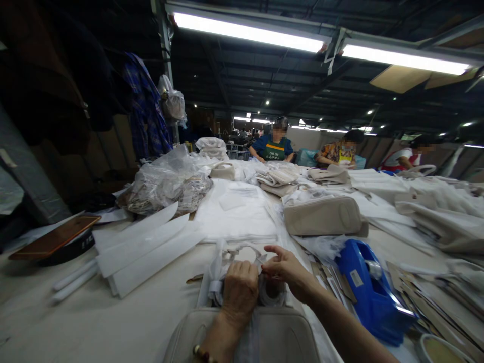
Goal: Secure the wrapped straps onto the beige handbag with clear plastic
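My left hand (239, 287) is closed around crumpled white wrapping paper (221, 262) at the mouth of a beige handbag (287, 338) lying at the near table edge. My right hand (288, 269) pinches the same white paper from the right, thumb and fingers pressed together. Both hands sit just above the bag's opening. What lies inside the opening is hidden by my hands.
A blue tape dispenser (372, 292) stands right of my hands, with cardboard tags (427, 297) beside it. A beige bag (323, 216), folded white cloth bags (234, 212), white paper strips (147, 247), a plastic-wrapped bundle (166, 184) and a phone (55, 237) lie around. Three people (274, 143) work at the far end.
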Demonstrator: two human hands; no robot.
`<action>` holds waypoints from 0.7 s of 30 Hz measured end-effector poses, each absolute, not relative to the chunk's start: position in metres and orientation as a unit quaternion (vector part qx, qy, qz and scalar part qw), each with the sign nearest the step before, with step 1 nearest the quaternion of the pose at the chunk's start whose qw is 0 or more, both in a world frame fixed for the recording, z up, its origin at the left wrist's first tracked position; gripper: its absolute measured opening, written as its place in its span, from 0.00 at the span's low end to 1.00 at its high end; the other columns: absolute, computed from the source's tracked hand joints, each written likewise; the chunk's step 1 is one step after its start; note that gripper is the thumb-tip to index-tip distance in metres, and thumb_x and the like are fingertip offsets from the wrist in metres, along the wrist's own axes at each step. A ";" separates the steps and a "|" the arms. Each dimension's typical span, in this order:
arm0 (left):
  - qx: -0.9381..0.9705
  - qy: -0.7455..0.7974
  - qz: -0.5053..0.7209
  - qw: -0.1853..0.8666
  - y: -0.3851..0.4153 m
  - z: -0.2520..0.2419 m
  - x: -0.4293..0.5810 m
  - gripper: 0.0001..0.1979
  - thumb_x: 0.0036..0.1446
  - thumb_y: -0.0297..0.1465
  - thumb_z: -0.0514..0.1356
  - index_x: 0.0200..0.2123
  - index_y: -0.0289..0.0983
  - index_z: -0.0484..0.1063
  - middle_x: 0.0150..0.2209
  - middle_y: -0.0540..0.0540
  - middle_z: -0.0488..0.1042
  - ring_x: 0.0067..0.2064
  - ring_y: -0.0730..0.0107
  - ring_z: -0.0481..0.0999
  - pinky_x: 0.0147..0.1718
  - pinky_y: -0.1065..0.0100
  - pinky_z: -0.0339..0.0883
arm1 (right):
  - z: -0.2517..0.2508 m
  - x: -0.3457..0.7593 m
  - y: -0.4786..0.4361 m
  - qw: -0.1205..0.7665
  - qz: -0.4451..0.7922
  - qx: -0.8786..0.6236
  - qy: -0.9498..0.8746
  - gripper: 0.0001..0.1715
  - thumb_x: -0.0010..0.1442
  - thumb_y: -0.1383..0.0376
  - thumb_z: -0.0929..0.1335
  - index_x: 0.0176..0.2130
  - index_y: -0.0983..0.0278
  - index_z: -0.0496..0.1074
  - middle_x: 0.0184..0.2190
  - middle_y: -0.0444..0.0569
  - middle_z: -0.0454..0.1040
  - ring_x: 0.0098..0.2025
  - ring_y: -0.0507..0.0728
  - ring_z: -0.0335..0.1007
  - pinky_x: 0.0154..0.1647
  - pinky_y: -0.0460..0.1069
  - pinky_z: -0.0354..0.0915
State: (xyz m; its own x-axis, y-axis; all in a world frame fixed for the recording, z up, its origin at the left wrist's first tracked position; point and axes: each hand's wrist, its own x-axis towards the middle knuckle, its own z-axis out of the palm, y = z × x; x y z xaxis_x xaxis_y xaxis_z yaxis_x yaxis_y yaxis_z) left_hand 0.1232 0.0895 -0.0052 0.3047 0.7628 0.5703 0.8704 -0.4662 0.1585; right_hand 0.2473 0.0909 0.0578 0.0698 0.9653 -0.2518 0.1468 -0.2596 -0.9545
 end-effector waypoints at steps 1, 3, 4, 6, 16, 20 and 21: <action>-0.800 -0.501 -0.314 0.104 0.089 -0.007 0.122 0.13 0.53 0.17 0.53 0.23 0.36 0.70 0.24 0.44 0.71 0.29 0.61 0.71 0.28 0.65 0.59 | 0.057 0.251 0.094 0.404 0.482 -0.618 -0.471 0.29 0.43 0.72 0.66 0.47 0.71 0.63 0.16 0.36 0.64 0.19 0.50 0.64 0.22 0.44 0.60; -0.792 -0.485 -0.347 0.129 0.087 -0.009 0.120 0.15 0.51 0.15 0.51 0.21 0.36 0.69 0.23 0.44 0.70 0.28 0.61 0.70 0.26 0.64 0.58 | 0.052 0.257 0.100 0.408 0.415 -0.638 -0.504 0.21 0.46 0.71 0.65 0.43 0.69 0.67 0.18 0.38 0.66 0.21 0.51 0.65 0.26 0.45 0.61; -0.788 -0.477 -0.362 0.139 0.085 -0.010 0.118 0.15 0.50 0.14 0.50 0.21 0.36 0.68 0.22 0.44 0.69 0.26 0.61 0.69 0.26 0.64 0.58 | 0.049 0.259 0.103 0.407 0.378 -0.648 -0.522 0.17 0.47 0.70 0.65 0.41 0.67 0.69 0.19 0.40 0.67 0.23 0.52 0.67 0.28 0.46 0.62; -0.782 -0.463 -0.389 0.153 0.080 -0.011 0.115 0.16 0.49 0.14 0.48 0.20 0.37 0.67 0.22 0.44 0.69 0.25 0.61 0.68 0.25 0.63 0.58 | 0.042 0.260 0.109 0.398 0.305 -0.661 -0.558 0.11 0.49 0.70 0.65 0.35 0.65 0.71 0.23 0.44 0.72 0.28 0.54 0.70 0.34 0.47 0.62; -0.766 -0.361 -0.501 0.178 0.055 -0.022 0.101 0.13 0.53 0.16 0.46 0.27 0.35 0.65 0.29 0.44 0.73 0.28 0.66 0.69 0.29 0.67 0.62 | 0.022 0.258 0.119 0.346 0.108 -0.646 -0.672 0.12 0.53 0.74 0.63 0.34 0.66 0.74 0.32 0.54 0.74 0.35 0.58 0.69 0.39 0.51 0.60; -0.763 -0.312 -0.544 0.157 0.049 -0.023 0.099 0.13 0.52 0.15 0.47 0.34 0.33 0.67 0.32 0.42 0.74 0.31 0.66 0.71 0.32 0.66 0.64 | 0.015 0.263 0.106 0.356 0.115 -0.550 -0.746 0.20 0.51 0.77 0.60 0.38 0.63 0.74 0.35 0.51 0.72 0.39 0.55 0.68 0.41 0.48 0.63; -0.766 -0.305 -0.545 0.153 0.048 -0.023 0.099 0.13 0.52 0.15 0.47 0.35 0.33 0.68 0.33 0.41 0.74 0.32 0.65 0.72 0.33 0.66 0.64 | 0.014 0.265 0.103 0.353 0.123 -0.521 -0.767 0.21 0.50 0.78 0.60 0.38 0.62 0.75 0.35 0.50 0.71 0.39 0.54 0.68 0.41 0.47 0.64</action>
State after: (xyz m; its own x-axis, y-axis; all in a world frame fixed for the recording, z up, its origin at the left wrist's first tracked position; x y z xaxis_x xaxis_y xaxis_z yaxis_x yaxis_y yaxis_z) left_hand 0.0995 0.0480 -0.0230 0.2202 0.3003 0.9281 0.6343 -0.7669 0.0977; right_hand 0.2651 0.1028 0.0141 -0.2072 0.8868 0.4131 0.7129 0.4260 -0.5571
